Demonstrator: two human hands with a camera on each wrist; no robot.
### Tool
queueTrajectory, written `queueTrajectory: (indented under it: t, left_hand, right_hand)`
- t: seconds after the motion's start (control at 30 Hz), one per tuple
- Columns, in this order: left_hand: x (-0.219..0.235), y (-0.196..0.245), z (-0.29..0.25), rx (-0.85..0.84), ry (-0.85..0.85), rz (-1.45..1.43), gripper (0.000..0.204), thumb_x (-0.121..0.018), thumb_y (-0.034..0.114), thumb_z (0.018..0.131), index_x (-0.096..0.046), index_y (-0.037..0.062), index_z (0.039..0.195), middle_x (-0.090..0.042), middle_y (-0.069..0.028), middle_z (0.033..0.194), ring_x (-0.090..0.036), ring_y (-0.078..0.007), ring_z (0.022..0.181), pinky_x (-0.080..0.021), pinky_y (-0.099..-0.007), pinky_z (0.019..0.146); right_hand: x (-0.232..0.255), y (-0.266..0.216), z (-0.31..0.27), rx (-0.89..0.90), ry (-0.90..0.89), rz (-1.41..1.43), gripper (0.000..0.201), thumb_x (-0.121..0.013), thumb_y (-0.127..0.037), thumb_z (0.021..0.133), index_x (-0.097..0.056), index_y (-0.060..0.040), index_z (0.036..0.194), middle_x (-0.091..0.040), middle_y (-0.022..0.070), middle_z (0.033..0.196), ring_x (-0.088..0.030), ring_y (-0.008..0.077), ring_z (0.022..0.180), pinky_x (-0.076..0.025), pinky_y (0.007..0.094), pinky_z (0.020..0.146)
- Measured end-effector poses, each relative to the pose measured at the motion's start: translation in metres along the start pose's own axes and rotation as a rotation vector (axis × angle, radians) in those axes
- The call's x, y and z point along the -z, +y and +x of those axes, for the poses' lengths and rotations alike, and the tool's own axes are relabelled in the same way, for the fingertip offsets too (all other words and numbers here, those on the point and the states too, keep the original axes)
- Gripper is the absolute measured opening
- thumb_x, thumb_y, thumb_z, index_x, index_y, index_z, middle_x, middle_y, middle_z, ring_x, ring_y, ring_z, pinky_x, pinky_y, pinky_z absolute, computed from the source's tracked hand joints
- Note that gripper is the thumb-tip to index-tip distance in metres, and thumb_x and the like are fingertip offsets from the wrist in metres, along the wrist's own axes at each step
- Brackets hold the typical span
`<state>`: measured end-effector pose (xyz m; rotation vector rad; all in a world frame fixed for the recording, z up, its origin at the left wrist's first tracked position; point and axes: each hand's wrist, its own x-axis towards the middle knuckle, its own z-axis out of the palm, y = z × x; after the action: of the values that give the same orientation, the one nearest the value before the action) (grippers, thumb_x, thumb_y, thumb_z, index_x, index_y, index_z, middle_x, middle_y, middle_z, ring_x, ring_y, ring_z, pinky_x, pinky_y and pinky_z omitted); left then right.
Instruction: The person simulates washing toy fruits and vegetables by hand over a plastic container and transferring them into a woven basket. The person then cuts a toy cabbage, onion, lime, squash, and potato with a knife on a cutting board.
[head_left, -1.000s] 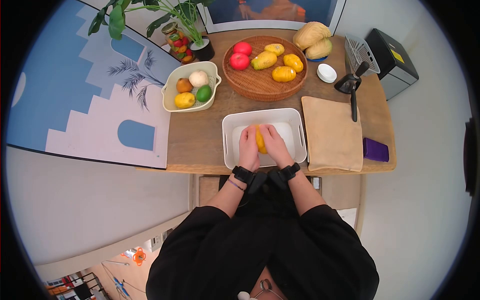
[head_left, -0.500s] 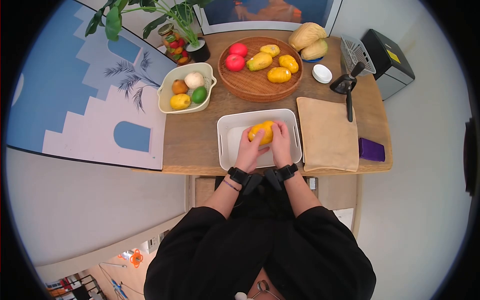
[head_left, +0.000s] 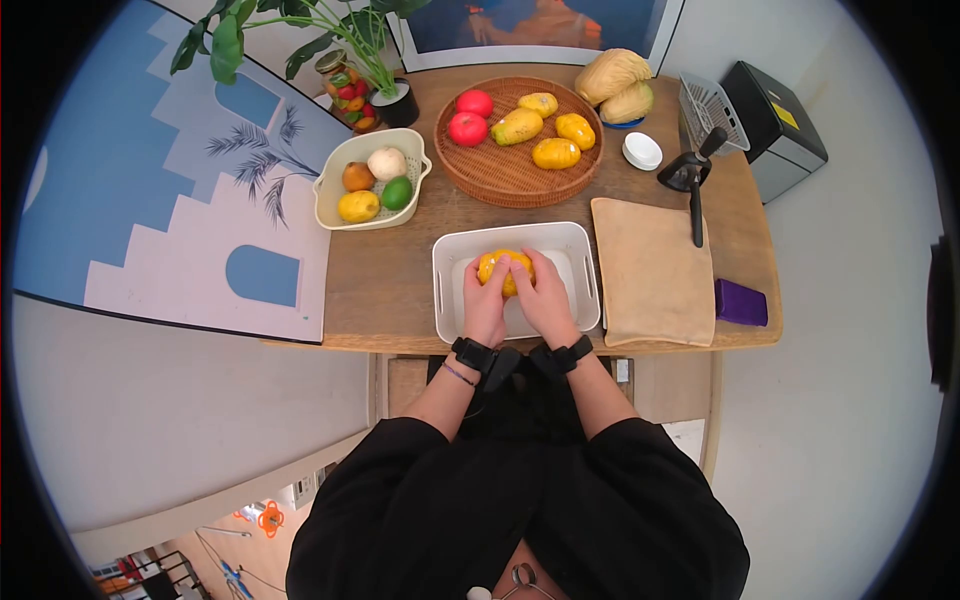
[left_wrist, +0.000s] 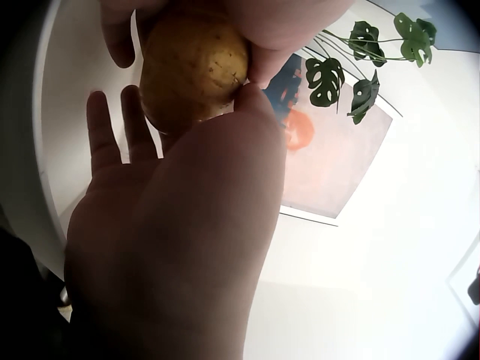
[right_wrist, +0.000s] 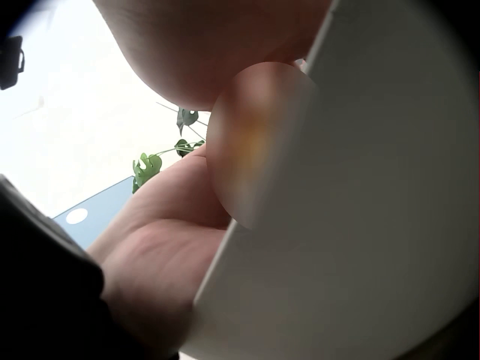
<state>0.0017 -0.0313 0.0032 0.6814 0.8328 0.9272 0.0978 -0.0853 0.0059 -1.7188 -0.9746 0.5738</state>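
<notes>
Over the white tub [head_left: 450, 245], an oblong yellow fruit [head_left: 489, 264] with a glossy surface is held between both hands. My left hand [head_left: 484, 305] grips its left side, the thumb lying over the top. From the right, my right hand [head_left: 546, 302] holds it too, with its thumb close to the other one. In the left wrist view the fruit [left_wrist: 195, 67] shows small dark specks; two fingers [left_wrist: 103, 135] of my left hand stand out below it. The tub wall [right_wrist: 360, 187] fills much of the right wrist view, where the grip is blurred.
A round wicker tray [head_left: 475, 178] behind the tub carries two red fruits and several yellow ones. Left of it stands a cream basket [head_left: 328, 205] of mixed fruit. On the right lie a tan cloth [head_left: 655, 275], a black-handled tool [head_left: 690, 180] and a purple block [head_left: 741, 302].
The hands first covered most of the yellow fruit, then lifted and turned it into fuller view. Now they have closed in around it again, lower and slightly left, thumbs on top.
</notes>
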Motion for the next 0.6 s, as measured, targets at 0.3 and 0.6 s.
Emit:
queueTrajectory:
  t: [0.3, 0.6]
  left_hand:
    - [0.007, 0.001, 0.003, 0.072, -0.099, -0.131, 0.035, -0.055, 0.035, 0.107, -0.055, 0.0057, 0.126, -0.061, -0.0050, 0.117, -0.060, -0.0163, 0.107, -0.051, -0.0315, 0.091]
    - [-0.002, -0.002, -0.005, -0.032, -0.057, 0.044, 0.045, -0.051, 0.037, 0.108, -0.049, 0.0033, 0.137, -0.058, -0.0086, 0.124, -0.059, -0.0168, 0.111, -0.051, -0.0328, 0.094]
  right_hand:
    - [0.009, -0.021, -0.006, 0.227, -0.082, -0.100, 0.045, -0.057, -0.032, 0.101, -0.055, -0.0051, 0.137, -0.061, 0.0261, 0.128, -0.062, 0.0438, 0.114, -0.051, 0.0442, 0.097]
    - [0.010, -0.010, 0.002, -0.224, -0.108, -0.007, 0.046, -0.050, -0.039, 0.104, -0.060, -0.0038, 0.132, -0.068, 0.0289, 0.115, -0.067, 0.0438, 0.101, -0.053, 0.0485, 0.087]
